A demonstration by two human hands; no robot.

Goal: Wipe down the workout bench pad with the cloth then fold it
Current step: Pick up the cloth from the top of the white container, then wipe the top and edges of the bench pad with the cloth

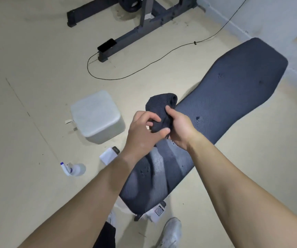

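Note:
A long dark bench pad (229, 97) runs from the lower middle up to the far right, with small water droplets on it. A dark bunched cloth (160, 106) is held in the air above the pad's near half. My left hand (144, 131) pinches the cloth's lower part with thumb and curled fingers. My right hand (178, 127) grips the cloth from the right side, thumb on top. Both forearms reach in from the bottom of the view.
On the floor left of the pad stand a grey cube-shaped stool (95, 115), a white spray bottle (74, 169) and a small white box (109, 155). A black rack frame (144, 24), a phone (107, 45) and a cable (144, 65) lie farther back. My white shoe (171, 233) is below.

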